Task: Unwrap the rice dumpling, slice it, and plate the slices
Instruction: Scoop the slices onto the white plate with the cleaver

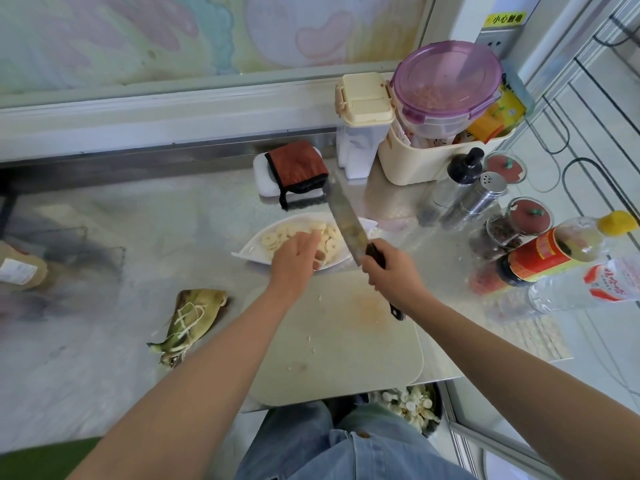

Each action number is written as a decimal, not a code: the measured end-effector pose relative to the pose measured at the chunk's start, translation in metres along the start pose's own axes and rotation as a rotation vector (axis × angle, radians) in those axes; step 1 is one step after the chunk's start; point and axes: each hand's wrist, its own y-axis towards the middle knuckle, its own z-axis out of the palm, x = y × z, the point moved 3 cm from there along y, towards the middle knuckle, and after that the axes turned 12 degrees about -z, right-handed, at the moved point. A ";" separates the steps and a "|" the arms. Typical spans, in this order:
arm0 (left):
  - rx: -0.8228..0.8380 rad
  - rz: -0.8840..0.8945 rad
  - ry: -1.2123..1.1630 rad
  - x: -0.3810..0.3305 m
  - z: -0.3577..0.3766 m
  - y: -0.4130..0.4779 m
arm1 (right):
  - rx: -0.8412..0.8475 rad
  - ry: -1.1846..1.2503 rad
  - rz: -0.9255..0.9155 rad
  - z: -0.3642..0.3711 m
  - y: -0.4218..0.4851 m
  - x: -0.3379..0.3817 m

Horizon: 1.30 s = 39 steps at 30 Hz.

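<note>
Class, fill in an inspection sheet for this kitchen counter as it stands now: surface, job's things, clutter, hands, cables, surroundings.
Surface: steel counter; white cutting board with crumbs.
Job's things: slices on white plate beyond the board; string-tied leaf bundle left of it; knife blade over the plate.
Clutter: cloth, purple-lidded container, shaker, sauce bottle at back and right.
Hands: left hand rests on the slices; right hand grips the knife handle.
Cables: nothing seen for certain.
Surroundings: bin of scraps below the counter edge.
</note>
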 end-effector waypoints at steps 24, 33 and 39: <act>-0.096 0.090 0.217 0.003 -0.001 -0.021 | 0.147 0.485 0.365 0.049 0.013 0.019; 0.042 -0.100 -0.129 0.006 -0.014 -0.018 | 0.243 -0.131 -0.025 0.044 0.015 0.022; 0.073 -0.159 -0.262 0.005 -0.026 -0.022 | 0.265 -0.166 -0.217 0.048 0.015 0.025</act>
